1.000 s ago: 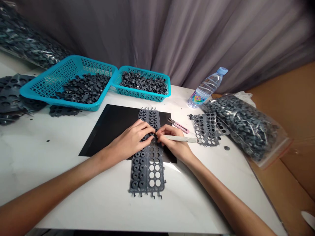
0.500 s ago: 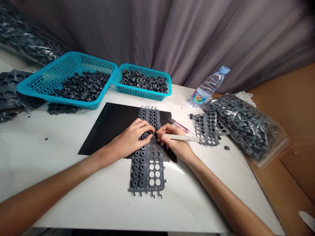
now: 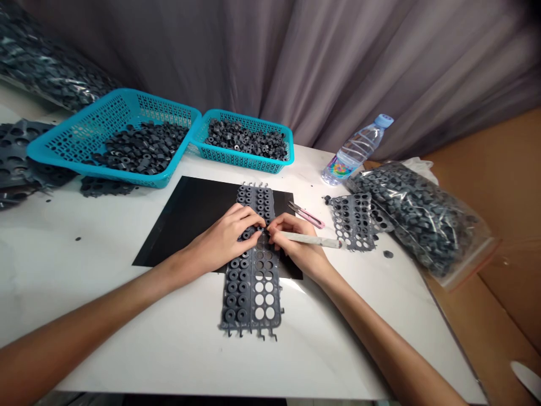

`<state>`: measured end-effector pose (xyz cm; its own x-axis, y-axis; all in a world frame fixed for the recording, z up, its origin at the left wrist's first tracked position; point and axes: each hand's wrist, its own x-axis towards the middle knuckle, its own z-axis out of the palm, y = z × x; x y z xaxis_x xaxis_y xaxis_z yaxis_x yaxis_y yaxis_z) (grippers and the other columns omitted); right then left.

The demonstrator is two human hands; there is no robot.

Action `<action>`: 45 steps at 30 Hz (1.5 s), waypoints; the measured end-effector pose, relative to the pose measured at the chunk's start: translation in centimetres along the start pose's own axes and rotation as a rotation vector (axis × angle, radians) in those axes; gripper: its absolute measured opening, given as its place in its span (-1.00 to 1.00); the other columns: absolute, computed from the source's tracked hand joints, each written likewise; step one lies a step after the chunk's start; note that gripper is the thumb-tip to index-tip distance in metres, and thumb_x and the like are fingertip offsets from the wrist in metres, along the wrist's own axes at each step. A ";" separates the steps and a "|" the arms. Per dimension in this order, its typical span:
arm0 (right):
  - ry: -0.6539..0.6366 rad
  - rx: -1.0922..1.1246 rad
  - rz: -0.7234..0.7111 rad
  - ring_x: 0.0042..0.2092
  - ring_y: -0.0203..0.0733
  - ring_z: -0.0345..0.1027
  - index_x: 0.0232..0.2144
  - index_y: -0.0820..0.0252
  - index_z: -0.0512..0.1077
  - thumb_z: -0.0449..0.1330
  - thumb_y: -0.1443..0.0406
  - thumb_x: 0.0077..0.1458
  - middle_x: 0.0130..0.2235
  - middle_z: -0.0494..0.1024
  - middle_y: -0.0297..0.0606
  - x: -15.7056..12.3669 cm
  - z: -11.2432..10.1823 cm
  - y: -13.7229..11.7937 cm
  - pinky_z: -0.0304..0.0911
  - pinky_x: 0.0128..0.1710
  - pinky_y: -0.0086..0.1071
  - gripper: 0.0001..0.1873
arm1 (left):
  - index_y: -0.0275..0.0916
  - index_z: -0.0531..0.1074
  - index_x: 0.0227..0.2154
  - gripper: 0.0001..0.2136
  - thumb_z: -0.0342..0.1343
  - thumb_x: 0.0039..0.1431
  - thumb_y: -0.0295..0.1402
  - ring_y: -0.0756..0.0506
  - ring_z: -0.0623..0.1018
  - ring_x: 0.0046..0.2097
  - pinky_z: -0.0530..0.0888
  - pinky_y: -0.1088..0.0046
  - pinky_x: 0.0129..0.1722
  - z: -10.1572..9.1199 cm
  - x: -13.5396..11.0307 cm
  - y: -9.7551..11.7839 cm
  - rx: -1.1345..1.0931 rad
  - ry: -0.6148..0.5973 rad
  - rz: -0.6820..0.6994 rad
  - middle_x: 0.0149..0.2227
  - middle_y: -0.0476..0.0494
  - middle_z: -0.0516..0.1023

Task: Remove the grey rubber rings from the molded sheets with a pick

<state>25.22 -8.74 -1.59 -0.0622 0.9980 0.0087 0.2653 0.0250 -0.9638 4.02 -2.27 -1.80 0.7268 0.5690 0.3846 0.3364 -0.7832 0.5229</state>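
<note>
Right hand (image 3: 298, 251) grip holds one tool (image 3: 315, 241); left hand (image 3: 226, 239) grip wide, pressing one grey strip (image 3: 251, 293); two baskets (image 3: 63, 144).

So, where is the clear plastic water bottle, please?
Head view: the bottle lies far right on the white table, between the smaller turquoise basket and the bag of grey rings.

Left hand (image 3: 223, 240): palm down, fingers loosely bent, tips forward | Right hand (image 3: 298, 248): closed in a pen grip, fingertips just beside the left fingertips | Left forearm (image 3: 105, 314), right forearm (image 3: 372, 337): bare, converging inward.
</note>
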 end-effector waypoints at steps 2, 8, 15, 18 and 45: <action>0.000 0.020 0.004 -0.43 -0.29 0.39 -0.29 0.17 0.47 0.23 0.32 0.17 -0.40 0.55 -0.34 0.0 0.0 0.1 0.25 -0.41 -0.44 -0.95 | -0.19 0.48 -0.06 -0.86 0.10 0.39 -0.45 -0.18 0.45 0.03 0.45 0.20 0.09 0.0 0.0 0.0 -0.002 0.000 -0.010 -0.10 -0.11 0.54; -0.006 0.011 0.026 -0.45 -0.30 0.39 -0.29 0.19 0.48 0.23 0.30 0.17 -0.42 0.55 -0.34 0.2 -0.2 -0.1 0.22 -0.47 -0.47 -0.93 | -0.19 0.48 -0.07 -0.85 0.10 0.38 -0.47 -0.16 0.46 0.02 0.45 0.23 0.09 -0.1 0.1 0.1 -0.004 -0.006 -0.003 -0.10 -0.10 0.55; -0.038 0.041 0.041 -0.48 -0.32 0.32 -0.32 0.18 0.43 0.24 0.31 0.14 -0.48 0.50 -0.38 0.3 -0.1 -0.6 0.21 -0.49 -0.47 -0.94 | -0.20 0.51 -0.03 -0.81 0.09 0.37 -0.44 -0.18 0.49 0.04 0.47 0.21 0.10 -0.7 0.4 0.3 0.073 -0.064 -0.006 -0.06 -0.11 0.56; -0.040 0.023 0.039 -0.48 -0.32 0.29 -0.31 0.17 0.42 0.23 0.29 0.18 -0.50 0.47 -0.41 0.2 0.0 -0.6 0.16 -0.48 -0.47 -0.94 | -0.18 0.52 0.01 -0.77 0.09 0.36 -0.43 -0.18 0.54 0.02 0.49 0.21 0.06 -1.2 0.6 0.4 0.137 -0.111 -0.017 -0.05 -0.11 0.57; -0.004 0.056 0.106 -0.53 -0.34 0.25 -0.30 0.15 0.41 0.19 0.30 0.18 -0.50 0.46 -0.41 -0.2 -0.8 -0.5 0.15 -0.54 -0.47 -0.96 | -0.15 0.58 -0.14 -0.88 0.19 0.40 -0.27 -0.09 0.60 -0.07 0.50 0.38 0.00 -1.6 0.1 0.0 -0.359 0.071 -0.185 -0.12 -0.04 0.63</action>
<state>25.86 -8.93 -0.89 -0.0404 0.9947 -0.0945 0.2162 -0.0837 -0.9728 3.17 -1.81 -0.57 0.6261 0.7179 0.3042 0.2178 -0.5357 0.8159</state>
